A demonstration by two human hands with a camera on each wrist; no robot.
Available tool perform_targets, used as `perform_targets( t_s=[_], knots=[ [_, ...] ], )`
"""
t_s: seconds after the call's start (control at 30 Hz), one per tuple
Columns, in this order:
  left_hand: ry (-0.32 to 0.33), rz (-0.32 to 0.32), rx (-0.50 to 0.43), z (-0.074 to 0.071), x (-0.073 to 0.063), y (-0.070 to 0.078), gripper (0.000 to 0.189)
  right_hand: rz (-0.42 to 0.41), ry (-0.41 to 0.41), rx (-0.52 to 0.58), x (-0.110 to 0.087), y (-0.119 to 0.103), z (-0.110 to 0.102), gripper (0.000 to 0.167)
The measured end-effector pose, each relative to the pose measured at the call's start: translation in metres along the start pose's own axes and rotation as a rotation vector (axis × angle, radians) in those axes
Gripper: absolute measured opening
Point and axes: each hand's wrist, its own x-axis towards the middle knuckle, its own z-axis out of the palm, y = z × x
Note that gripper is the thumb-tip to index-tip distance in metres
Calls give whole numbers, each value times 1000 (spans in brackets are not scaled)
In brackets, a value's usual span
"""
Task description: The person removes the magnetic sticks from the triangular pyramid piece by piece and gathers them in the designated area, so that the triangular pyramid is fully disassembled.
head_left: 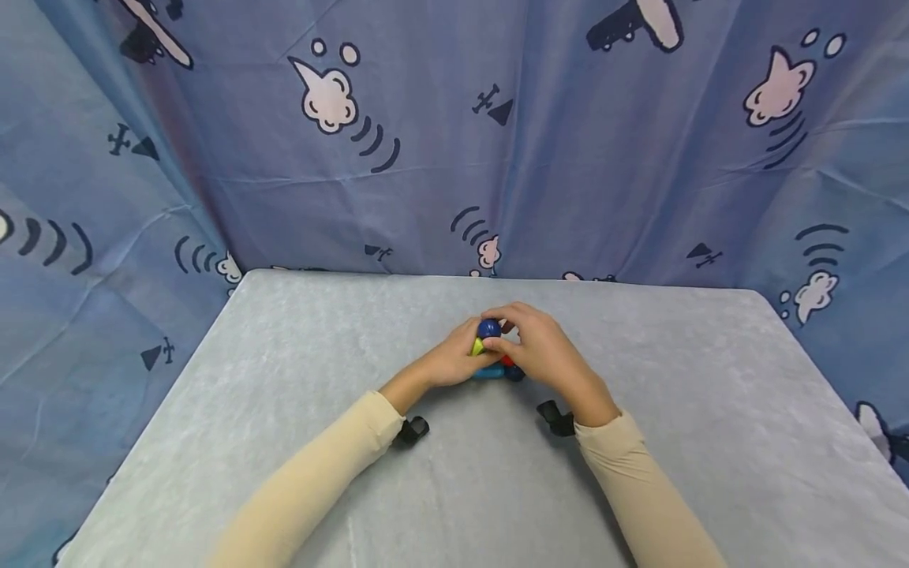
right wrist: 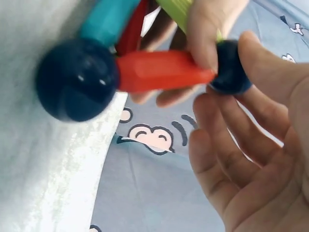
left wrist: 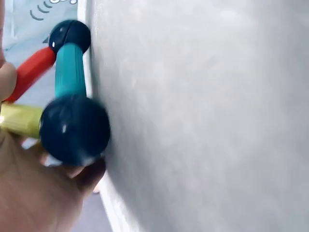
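Blue top ball [head_left: 489,328] is sitting pinched in my right hand [head_left: 543,347], red rod [right wrist: 154,71] running down from it. Left hand [head_left: 450,356] is gripping that rod just below, toward the table's [head_left: 319,323] far edge.

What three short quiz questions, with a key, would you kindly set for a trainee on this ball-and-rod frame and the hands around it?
1. Choose one: in the head view, where is the teal rod? A, against the curtain; B, low down, near the tabletop; C, on a sleeve.
2. True or false: the right hand pinches the top dark blue ball.
3. Fill in the colour: in the right wrist view, the ____ rod runs from the lower ball to the top one.

Key: 1, B; 2, true; 3, red, as the red rod shows.
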Motion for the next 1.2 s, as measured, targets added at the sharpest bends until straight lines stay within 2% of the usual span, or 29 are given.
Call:
perform_targets(
  t_s=[0.17, 0.37, 0.5, 0.7, 0.9, 1.07, 1.2],
  knots=[
    [-65, 5, 3, -1, -17, 3, 58, -55, -23, -6, -2, -5, -3, 39],
    [-31, -45, 35, 0, -38, 6, 57, -71, -44, -16, -4, -13, -2, 39],
    [-15, -68, 58, 4, -47, 9, 58, -82, -46, -29, -6, -15, -1, 38],
    [6, -94, 114, 9, -49, 9, 57, -104, -35, -32, -7, -14, 2, 37],
    [-8, -142, 196, 12, -50, 11, 59, -127, -43, -2, -8, -13, 2, 34],
    [3, -134, 206, 12, -48, 12, 58, -128, -64, 18, -9, -14, 1, 33],
    [21, -134, 134, 12, -45, 13, 61, -102, -90, 32, -8, -15, 2, 32]
  ],
)
